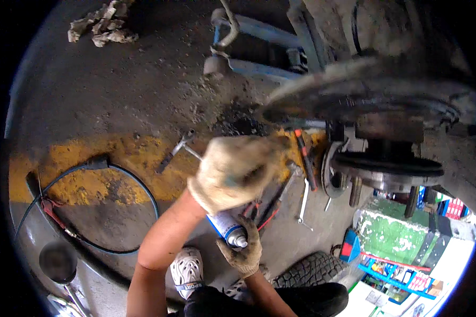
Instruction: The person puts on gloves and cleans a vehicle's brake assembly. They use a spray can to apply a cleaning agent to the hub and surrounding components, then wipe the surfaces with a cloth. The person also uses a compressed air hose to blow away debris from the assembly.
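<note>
At the left of the floor, a black hose lay looped across the near edge of the yellow painted band, and a sideways step by the foot in the white clog could have snagged on it. On the band, a T-shaped hand tool lay loose, liable to roll or trip if kicked. The left gloved hand was blurred over the upper end of the spray can, so whether its grip was clenched or released could not be told. The can hung tilted between the hands, seen against the floor just nearer than the band's near edge, its white nozzle turned toward the person; a press there might have sent spray at the legs. The right gloved hand grasped the can's nozzle end, and a smooth body in loose fabric could have slipped. To the right, an orange-and-black handled tool and a combination wrench lay underfoot near the tyre. Farther right, the wheel hub had projecting studs that might have caught a glove or knuckle through a careless reach.
</note>
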